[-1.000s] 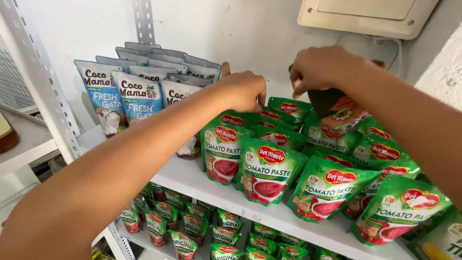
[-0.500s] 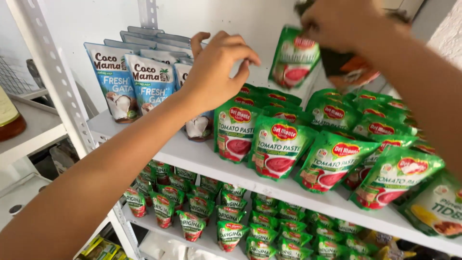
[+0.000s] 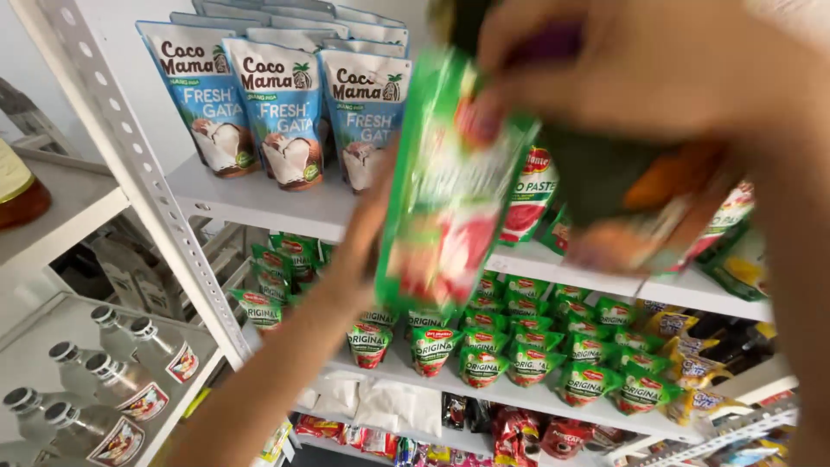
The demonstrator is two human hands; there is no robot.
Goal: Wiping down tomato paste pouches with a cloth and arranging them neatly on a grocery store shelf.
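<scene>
White store shelving (image 3: 259,203) everywhere; right hand (image 3: 657,78) pinches a green pouch (image 3: 450,190) by its top so it hangs, left hand (image 3: 372,225) hidden behind it, can't tell its grip.

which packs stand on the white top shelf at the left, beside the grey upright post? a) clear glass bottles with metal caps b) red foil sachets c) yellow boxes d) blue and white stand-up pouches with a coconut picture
d: the blue and white stand-up pouches with a coconut picture stand in rows on the white top shelf, right of the grey upright post.
</scene>
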